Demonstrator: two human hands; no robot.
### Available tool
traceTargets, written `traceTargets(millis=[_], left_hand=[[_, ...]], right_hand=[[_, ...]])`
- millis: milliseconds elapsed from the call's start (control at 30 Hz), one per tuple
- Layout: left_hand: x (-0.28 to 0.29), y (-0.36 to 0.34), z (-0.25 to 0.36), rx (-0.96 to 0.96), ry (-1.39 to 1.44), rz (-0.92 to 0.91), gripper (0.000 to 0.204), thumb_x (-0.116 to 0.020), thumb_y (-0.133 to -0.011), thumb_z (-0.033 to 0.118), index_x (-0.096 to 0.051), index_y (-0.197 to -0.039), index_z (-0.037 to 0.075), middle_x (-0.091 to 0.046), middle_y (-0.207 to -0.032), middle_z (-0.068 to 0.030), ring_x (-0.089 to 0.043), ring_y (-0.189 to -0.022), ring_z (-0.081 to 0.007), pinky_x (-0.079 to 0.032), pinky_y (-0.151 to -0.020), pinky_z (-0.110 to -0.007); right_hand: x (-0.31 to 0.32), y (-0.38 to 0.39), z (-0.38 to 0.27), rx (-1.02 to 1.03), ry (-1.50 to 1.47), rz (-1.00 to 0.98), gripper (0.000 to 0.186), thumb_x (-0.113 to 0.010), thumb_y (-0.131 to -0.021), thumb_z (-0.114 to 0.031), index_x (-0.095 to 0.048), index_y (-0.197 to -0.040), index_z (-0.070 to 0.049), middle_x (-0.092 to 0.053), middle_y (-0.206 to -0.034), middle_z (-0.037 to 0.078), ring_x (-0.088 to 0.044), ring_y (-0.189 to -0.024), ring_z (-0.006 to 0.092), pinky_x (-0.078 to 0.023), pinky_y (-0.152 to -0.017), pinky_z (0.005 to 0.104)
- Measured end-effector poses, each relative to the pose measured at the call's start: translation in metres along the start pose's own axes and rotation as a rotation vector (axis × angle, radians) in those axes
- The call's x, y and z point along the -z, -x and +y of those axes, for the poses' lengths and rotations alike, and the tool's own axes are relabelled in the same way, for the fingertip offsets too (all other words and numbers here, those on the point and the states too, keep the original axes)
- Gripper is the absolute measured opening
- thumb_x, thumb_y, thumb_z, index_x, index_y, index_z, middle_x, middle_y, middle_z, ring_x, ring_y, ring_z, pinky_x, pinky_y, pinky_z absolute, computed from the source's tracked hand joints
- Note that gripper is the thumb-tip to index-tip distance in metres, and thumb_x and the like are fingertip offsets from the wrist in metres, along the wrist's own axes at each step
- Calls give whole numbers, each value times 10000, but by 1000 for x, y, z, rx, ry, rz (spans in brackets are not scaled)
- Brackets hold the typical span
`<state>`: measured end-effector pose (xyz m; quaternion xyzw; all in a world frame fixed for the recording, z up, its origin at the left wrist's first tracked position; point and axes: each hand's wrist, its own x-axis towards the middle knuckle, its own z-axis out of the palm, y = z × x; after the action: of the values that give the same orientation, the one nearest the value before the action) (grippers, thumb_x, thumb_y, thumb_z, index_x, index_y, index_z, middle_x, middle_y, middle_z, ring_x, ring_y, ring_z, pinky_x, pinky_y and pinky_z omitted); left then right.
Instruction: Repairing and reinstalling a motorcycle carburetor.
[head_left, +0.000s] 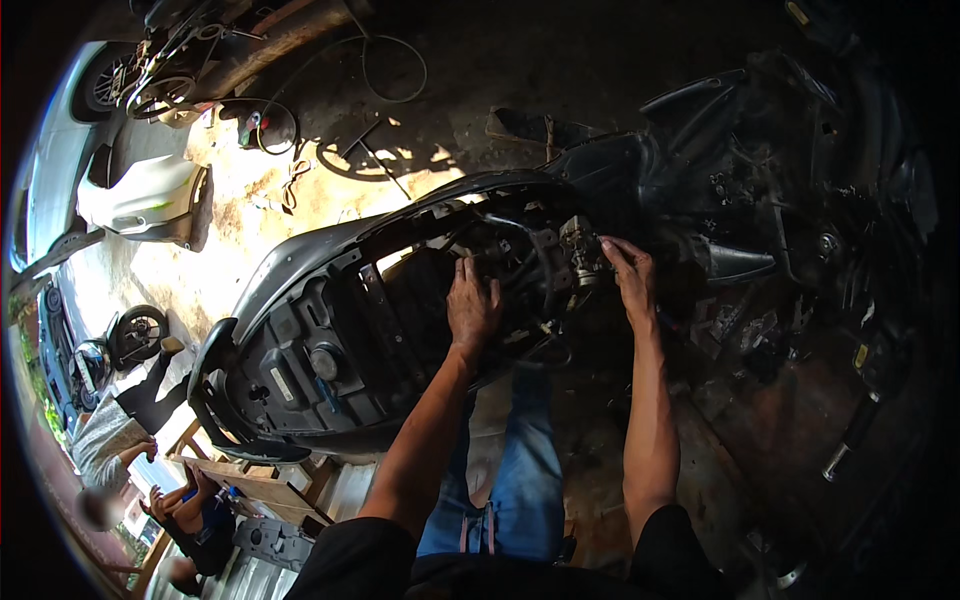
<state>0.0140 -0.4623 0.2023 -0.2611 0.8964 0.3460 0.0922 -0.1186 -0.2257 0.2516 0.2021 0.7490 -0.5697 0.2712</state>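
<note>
A stripped dark grey scooter body (pixel 330 330) with its seat off lies across the middle of the dirt floor (pixel 250 210), its open under-seat frame showing black plastic ribs, a round cap and tangled black wiring. The tail end points toward the lower left, and the front fairing, black and glossy, rises toward the upper right, mostly in deep shadow.

The left hand (pixel 472 305) rests palm down on the frame's upper edge near the middle of the scooter, fingers curled over the rim and pressed onto the plastic; its grip is partly closed on that edge. The right hand (pixel 630 275) reaches just beside a small grey metal block with wires (pixel 583 250) set in the frame. Its fingertips touch the block's right side, but whether the grip pinches it or only rests against it cannot be told in the shadow.

A small pale rectangular label (pixel 283 383) sits on the black tray near the tail, and a small yellow tag (pixel 861 355) shows on the dark parts at the right.

Beyond the tail, at the lower left, stands a wooden pallet (pixel 250 485), with other people crouched near it. A white car (pixel 140 195) stands at the upper left.
</note>
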Motion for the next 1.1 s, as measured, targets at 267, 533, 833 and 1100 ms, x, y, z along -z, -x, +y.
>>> traceTargets(millis=[267,533,833,1100], left_hand=[[-2,-1,-2,-28,1,21,565,-647,-917,211,-466,-1376,-66,-522,-1404,-318,-585,-1213,-466,-511,-1010,-480],[3,-3,3,-29,32,34,494,-659,-903,193,-487,-1318,-9,-557,-1345,-301,-600,-1167,-467,-523,-963,-507],[4,-1,3,37,54,-77,580,-635,-943,221,-434,-1412,-56,-468,-1449,-357,-524,-1290,-495,-460,-1071,-502],[21,-6,22,-165,162,78,547,-709,-846,132,-477,-1322,-6,-484,-1278,-258,-528,-1185,-468,-462,-1009,-522]], right_hand=[[-6,-7,-4,-29,25,-104,274,-665,-999,-293,-776,-1090,-59,-572,-709,-118,-329,-541,-10,-234,-478,220],[-15,-22,8,-85,7,-111,366,-547,-1058,-387,-755,-1033,-88,-600,-746,-81,-363,-543,-2,-248,-486,212],[-7,-9,34,84,47,-60,275,-568,-1053,-285,-708,-1058,-49,-628,-870,-33,-526,-800,54,-432,-672,256],[-5,11,41,259,265,-42,263,-565,-1058,-212,-668,-1120,21,-644,-953,-2,-551,-927,92,-448,-850,278]])
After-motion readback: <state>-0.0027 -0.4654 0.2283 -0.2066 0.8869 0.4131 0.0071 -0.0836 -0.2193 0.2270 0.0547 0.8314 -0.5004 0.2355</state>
